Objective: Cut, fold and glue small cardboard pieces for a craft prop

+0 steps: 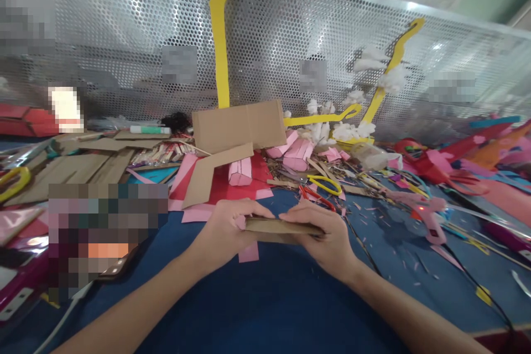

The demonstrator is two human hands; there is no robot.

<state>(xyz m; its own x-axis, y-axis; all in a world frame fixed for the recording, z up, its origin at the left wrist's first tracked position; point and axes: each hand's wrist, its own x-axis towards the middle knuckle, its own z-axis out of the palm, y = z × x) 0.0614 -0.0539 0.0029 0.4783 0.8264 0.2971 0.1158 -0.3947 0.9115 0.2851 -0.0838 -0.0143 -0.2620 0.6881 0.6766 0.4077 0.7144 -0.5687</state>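
A narrow piece of folded brown cardboard (282,228) is held above the blue table between my two hands. My left hand (232,232) grips its left end, with a bit of pink paper by the thumb and a pink strip (249,253) hanging below. Around the right end are the closed fingers of my right hand (321,228), and the thumb tips of both hands nearly meet over the top edge. Just beyond my hands lie red and pink sheets (260,174) with a bent cardboard piece (202,177) and a small pink paper box (240,172) on them.
Yellow-handled scissors (326,183) and red-handled ones (317,198) lie beyond my right hand. A pink glue gun (431,215) with a cord is at the right. Cardboard scraps (70,174) cover the left. A perforated metal panel (265,38) stands behind.
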